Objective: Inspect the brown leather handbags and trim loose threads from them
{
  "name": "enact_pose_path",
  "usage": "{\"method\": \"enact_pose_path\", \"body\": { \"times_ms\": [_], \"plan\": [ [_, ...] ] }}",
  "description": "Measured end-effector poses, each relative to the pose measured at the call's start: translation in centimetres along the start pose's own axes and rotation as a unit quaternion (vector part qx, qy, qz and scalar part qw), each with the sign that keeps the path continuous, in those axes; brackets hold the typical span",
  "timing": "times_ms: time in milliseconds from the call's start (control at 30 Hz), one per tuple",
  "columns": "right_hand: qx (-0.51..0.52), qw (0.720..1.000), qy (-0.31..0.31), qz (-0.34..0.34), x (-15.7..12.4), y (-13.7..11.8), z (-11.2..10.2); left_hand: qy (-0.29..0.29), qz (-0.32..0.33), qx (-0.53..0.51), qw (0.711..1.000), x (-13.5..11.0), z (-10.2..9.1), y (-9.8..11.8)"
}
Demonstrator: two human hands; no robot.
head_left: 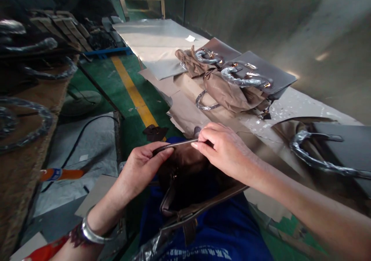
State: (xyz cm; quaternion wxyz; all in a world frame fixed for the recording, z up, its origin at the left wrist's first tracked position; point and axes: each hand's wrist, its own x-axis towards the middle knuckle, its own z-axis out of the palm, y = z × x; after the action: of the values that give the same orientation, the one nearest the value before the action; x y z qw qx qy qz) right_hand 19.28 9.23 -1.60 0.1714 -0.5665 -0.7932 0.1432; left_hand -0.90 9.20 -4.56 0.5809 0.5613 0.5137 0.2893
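A dark brown handbag [188, 191] lies open on my lap, over blue cloth. My left hand [142, 168] pinches the left part of the bag's upper rim [176, 144], fingers closed on it. My right hand [223, 149] grips the same rim further right, fingertips pressed together on its edge. The bag's inside is dark, and I cannot make out what is in it.
Grey handbags [261, 73] with plastic-wrapped handles and brown paper stuffing [226, 91] lie on cardboard ahead. Another grey bag [344, 149] sits at right. A green floor with a yellow stripe [133, 91] runs at left, with an orange tube [62, 174] and wrapped handles [26, 118].
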Motion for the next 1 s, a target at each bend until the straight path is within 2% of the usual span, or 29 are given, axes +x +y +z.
{"method": "enact_pose_path", "body": {
  "times_ms": [300,633,800,1000],
  "plan": [
    [-0.024,1.0,0.003,0.008,0.0,0.0,0.2,0.01,0.004,-0.008,1.0,-0.1,-0.1,0.0],
    [-0.067,0.997,0.004,0.028,0.2,-0.5,0.5,-0.005,0.003,-0.031,1.0,-0.3,-0.3,-0.3],
    [-0.084,0.996,0.016,0.016,0.0,-0.5,0.8,-0.007,0.026,0.016,1.0,-0.7,-0.3,-0.3],
    [-0.081,0.997,-0.016,0.011,-0.4,-1.6,0.8,0.001,0.016,0.087,0.996,-1.8,-0.9,-0.1]
  ]
}}
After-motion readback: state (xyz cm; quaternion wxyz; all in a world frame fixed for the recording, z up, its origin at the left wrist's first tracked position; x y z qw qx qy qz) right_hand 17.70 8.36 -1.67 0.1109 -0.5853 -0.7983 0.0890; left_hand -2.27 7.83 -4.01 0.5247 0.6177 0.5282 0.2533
